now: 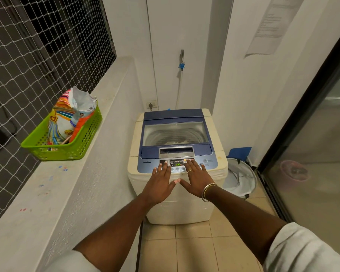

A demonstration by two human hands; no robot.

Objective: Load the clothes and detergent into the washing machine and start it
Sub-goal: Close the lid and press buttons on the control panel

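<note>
A cream top-loading washing machine (pixel 220 154) with a blue lid stands against the far wall. Its lid (pixel 176 132) is down, and pale clothes show faintly through the window. The control panel (pixel 177 163) shows a green "14". My left hand (pixel 161 182) lies flat with straight fingers on the panel's left side. Over the panel's right side my right hand (pixel 196 177) is spread flat, with a ring and bangles on it. A colourful detergent bag (pixel 71 116) stands open in a green basket (pixel 86 140) on the ledge at the left.
The white ledge (pixel 53 193) runs along the left under a netted window. A round laundry hamper (pixel 241 177) stands right of the machine, beside a glass sliding door (pixel 312 150). A tap with a hose (pixel 182 61) and a wall socket (pixel 151 105) are behind the machine. The floor is tiled.
</note>
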